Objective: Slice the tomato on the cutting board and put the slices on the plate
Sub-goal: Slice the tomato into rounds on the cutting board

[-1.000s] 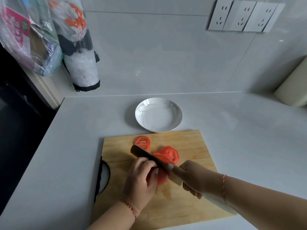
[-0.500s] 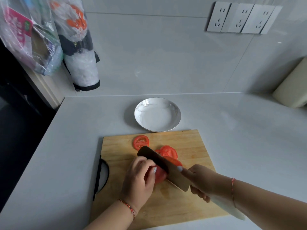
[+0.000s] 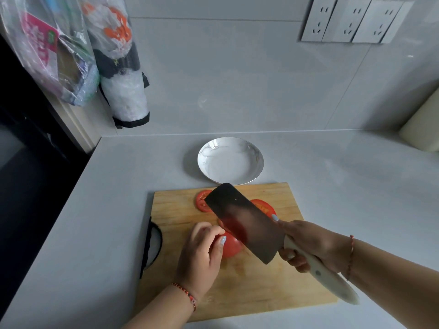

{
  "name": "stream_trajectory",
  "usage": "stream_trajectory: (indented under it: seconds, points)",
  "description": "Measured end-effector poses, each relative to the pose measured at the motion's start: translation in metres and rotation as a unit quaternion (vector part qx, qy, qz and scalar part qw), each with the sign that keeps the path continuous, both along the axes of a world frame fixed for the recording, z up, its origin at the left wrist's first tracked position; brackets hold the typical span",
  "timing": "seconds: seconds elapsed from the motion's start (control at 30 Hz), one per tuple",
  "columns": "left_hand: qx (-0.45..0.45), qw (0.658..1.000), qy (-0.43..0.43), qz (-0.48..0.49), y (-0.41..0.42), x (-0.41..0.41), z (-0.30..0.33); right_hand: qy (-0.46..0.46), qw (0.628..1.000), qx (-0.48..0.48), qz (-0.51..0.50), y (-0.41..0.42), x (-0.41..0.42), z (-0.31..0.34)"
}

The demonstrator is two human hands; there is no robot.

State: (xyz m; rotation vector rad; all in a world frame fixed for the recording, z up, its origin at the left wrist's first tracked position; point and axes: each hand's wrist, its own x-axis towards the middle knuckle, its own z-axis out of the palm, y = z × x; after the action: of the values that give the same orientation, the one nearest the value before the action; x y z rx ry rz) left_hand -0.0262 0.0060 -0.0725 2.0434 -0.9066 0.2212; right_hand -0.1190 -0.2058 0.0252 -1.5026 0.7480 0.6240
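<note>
On the wooden cutting board (image 3: 273,279) lies the remaining piece of red tomato (image 3: 231,245), gripped by my left hand (image 3: 202,255) with curled fingers. My right hand (image 3: 311,243) grips the white handle of a cleaver (image 3: 247,222), whose broad blade is tilted up and leans over the tomato's right side. A cut slice (image 3: 202,201) lies at the board's far edge; further slices (image 3: 263,206) show behind the blade, partly hidden. The white plate (image 3: 255,157) sits empty just beyond the board.
Plastic bags (image 3: 57,51) and a folded umbrella (image 3: 123,91) hang at the far left by the wall. A pale object (image 3: 422,129) stands at the far right on the grey counter (image 3: 356,186). The counter's left edge drops into a dark gap.
The cleaver's blade has swung from nearly edge-on across the tomato to tilted flat-side up, its tip now further away near the plate. My left hand has stayed on the tomato.
</note>
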Motion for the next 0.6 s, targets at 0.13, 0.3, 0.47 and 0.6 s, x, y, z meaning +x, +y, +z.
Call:
stream_trajectory:
  seconds: [0.13, 0.3, 0.47, 0.6]
  points:
    - [0.013, 1.000, 0.004, 0.007, -0.001, -0.001, 0.000, 0.013, 1.000, 0.019, 0.010, -0.001, 0.000, 0.007]
    - [0.010, 1.000, 0.007, -0.004, -0.004, 0.000, 0.002, 0.034, 0.998, 0.044, -0.015, -0.001, 0.002, 0.007]
    - [0.005, 1.000, 0.004, -0.006, -0.004, 0.001, 0.004, 0.052, 0.995, 0.078, -0.039, -0.003, 0.005, 0.010]
    - [0.003, 1.000, -0.002, -0.011, -0.001, 0.001, 0.002, 0.029, 1.000, 0.004, 0.004, 0.001, 0.002, 0.013]
